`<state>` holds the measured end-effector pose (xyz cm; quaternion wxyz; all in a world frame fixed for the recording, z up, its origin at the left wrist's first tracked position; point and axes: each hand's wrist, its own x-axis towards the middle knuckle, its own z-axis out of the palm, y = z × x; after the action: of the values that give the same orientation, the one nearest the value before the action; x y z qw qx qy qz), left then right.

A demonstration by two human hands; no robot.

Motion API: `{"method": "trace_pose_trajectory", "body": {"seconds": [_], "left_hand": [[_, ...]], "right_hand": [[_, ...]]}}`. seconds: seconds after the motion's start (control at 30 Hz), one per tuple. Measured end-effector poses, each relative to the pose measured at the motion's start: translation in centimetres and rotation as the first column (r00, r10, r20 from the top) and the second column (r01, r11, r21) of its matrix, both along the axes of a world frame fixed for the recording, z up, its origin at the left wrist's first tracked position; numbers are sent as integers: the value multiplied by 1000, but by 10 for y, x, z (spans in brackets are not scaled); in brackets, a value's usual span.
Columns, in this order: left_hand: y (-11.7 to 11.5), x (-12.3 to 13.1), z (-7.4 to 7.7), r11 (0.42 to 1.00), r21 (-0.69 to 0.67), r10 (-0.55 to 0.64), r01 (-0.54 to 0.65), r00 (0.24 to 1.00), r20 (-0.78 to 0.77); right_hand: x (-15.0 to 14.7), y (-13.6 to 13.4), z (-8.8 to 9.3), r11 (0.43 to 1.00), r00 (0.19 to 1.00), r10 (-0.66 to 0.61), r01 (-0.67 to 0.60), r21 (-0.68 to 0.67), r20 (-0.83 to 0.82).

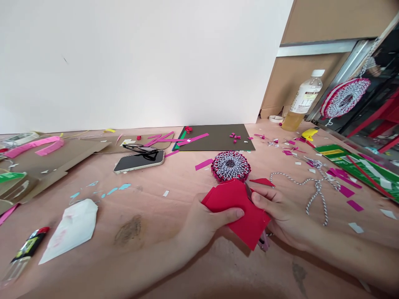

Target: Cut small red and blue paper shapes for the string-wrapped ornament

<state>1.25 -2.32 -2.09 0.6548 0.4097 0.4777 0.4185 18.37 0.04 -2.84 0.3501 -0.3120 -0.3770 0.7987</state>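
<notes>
My left hand (215, 220) is closed on a red cloth piece (237, 207), its thumb lying flat across the front. At the cloth's right edge, my right hand (277, 207) is closed around scissors, mostly hidden; a dark blade shows beside the thumb, and a pink handle (264, 241) shows below the cloth. Just behind the cloth lies a round knitted-looking disc (230, 166) in grey, white and dark red, with a hole in its middle. A small red offcut (262, 182) rests to the right of the disc.
A phone (139, 161) with glasses (145, 148) on it lies left of centre. Behind the disc is a dark board (224, 139) with pink strips. At right stand a bottle (302, 101) and a looped striped cord (318, 187). A glue bottle (26, 251) lies front left.
</notes>
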Motion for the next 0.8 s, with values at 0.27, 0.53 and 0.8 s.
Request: {"method": "trace_pose_trajectory", "body": {"seconds": [0.27, 0.53, 0.8], "left_hand": [[-2, 3, -1, 1000, 8, 19, -19, 1000, 15], [-1, 3, 3, 1000, 5, 0, 0, 1000, 18], [-1, 3, 3, 1000, -9, -19, 19, 999, 45]], "right_hand": [[-3, -4, 2, 997, 997, -79, 79, -14, -18], [-1, -1, 0, 996, 996, -83, 83, -11, 23], [-1, -4, 1, 998, 997, -66, 66, 0, 40]]}}
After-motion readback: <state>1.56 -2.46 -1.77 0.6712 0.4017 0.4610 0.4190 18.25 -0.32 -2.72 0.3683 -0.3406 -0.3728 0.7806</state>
